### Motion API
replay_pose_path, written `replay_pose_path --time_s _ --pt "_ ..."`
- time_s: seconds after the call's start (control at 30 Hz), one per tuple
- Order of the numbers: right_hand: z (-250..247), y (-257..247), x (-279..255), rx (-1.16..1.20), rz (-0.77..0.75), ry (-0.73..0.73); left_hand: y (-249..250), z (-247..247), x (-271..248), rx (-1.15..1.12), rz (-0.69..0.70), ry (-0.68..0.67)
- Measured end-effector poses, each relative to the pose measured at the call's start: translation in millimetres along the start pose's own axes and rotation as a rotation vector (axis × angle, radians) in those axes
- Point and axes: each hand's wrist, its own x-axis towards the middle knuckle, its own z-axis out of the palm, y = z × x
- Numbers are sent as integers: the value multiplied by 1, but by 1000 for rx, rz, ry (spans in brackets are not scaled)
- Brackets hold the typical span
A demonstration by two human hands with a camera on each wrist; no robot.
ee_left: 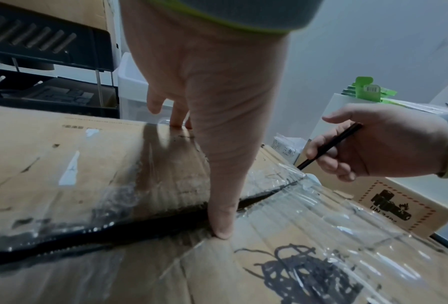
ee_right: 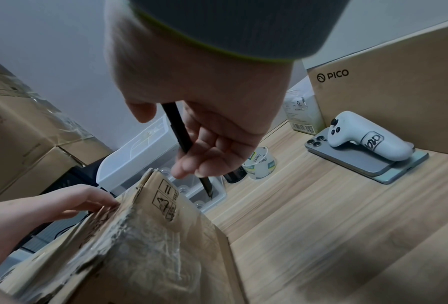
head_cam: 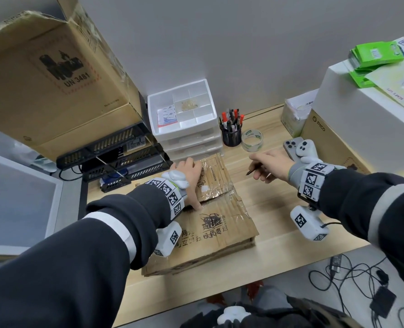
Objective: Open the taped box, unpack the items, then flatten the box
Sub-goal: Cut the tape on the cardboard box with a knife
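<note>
A worn brown cardboard box (head_cam: 219, 235) wrapped in clear tape stands on the wooden desk in front of me. Its top flaps meet at a dark seam (ee_left: 114, 236). My left hand (head_cam: 186, 178) lies flat on the far flap, thumb (ee_left: 223, 185) pressed at the seam, fingertips at the far edge. My right hand (head_cam: 269, 166) hovers just right of the box's far corner, gripping a black pen (head_cam: 253, 170) with its tip pointing down-left. The right wrist view shows the pen (ee_right: 178, 131) above the box corner (ee_right: 152, 246), not touching it.
A white drawer unit (head_cam: 184, 119) stands behind the box, with a pen cup (head_cam: 231, 136) and tape roll (head_cam: 251, 140) beside it. A phone and white controller (head_cam: 300, 145) lie at right by a PICO carton (head_cam: 326, 138). A large carton (head_cam: 54, 79) sits on a black rack at left.
</note>
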Motion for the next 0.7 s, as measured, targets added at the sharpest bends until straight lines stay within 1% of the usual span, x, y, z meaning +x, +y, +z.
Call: replay_pose_path --time_s 0.1,0.27,0.33,0.43,0.6,0.7 --pt "2 -2 1 24 33 -13 -3 -2 0 6 10 5" --pt "3 1 4 -53 84 -6 0 -4 1 36 25 -12" --pt "3 4 4 -46 95 9 3 -3 1 58 32 -16" --pt "5 6 4 -19 98 27 5 -2 1 60 11 -30" --pt "8 5 2 -65 99 3 -1 -2 1 28 11 -44" --pt "9 3 1 -121 82 -1 -7 2 -1 13 -40 -42"
